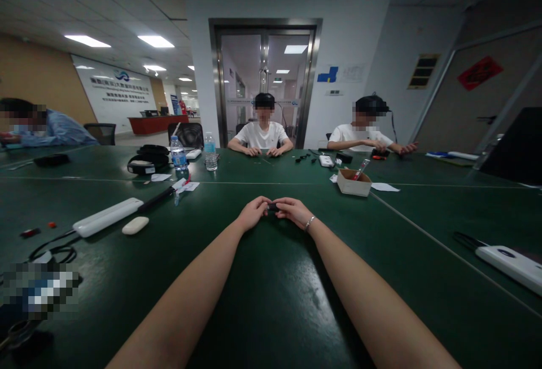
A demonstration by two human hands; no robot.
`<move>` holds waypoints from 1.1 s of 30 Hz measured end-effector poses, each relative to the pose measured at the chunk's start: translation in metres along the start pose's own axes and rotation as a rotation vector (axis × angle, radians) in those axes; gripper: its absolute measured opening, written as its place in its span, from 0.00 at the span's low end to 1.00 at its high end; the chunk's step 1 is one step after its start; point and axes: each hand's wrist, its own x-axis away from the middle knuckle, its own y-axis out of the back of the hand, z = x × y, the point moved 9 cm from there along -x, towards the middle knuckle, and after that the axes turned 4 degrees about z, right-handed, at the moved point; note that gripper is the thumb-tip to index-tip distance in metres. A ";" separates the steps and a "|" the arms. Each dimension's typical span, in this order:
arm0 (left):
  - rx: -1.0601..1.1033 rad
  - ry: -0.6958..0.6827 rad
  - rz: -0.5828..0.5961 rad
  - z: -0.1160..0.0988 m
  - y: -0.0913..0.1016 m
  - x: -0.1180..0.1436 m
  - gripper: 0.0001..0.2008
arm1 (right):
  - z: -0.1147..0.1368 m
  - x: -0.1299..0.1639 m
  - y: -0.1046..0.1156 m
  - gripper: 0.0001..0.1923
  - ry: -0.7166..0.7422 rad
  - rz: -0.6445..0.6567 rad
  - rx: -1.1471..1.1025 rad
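Between both hands, small dark object.

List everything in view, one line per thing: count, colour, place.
table: one, dark green, fills the foreground
small object: one, dark, pinched between both hands at centre
water bottles: two, clear, far left of centre
cardboard box: one, tan, right of centre
white bar: one, white, left side
oval case: one, white, beside the bar
headphones: one, black, far left
seated people: three, at the far and left edges
left hand: one, on the small object
right hand: one, wearing a bracelet, on the small object
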 end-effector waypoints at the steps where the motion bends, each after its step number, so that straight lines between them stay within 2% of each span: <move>1: -0.019 -0.001 -0.020 0.000 0.002 0.000 0.14 | 0.000 0.000 0.000 0.06 0.000 -0.002 0.004; 3: -0.016 -0.002 -0.057 0.000 0.004 0.001 0.14 | -0.001 -0.001 0.001 0.07 -0.001 -0.007 0.013; 11: 0.023 -0.011 -0.045 0.003 0.003 -0.001 0.15 | -0.001 0.000 0.000 0.07 0.002 0.002 0.025; 15: 0.027 0.012 0.003 0.006 -0.001 -0.002 0.16 | -0.001 -0.001 0.000 0.07 0.002 0.004 0.029; 25: -0.003 -0.007 -0.029 0.005 0.003 -0.002 0.16 | 0.000 0.000 -0.001 0.07 0.000 0.004 0.029; 29: -0.019 0.002 -0.004 0.006 0.001 -0.002 0.18 | 0.000 0.001 -0.001 0.08 -0.009 -0.001 0.029; 33: 0.007 -0.019 -0.023 0.004 0.002 -0.003 0.15 | 0.000 0.001 -0.001 0.07 0.000 0.002 0.015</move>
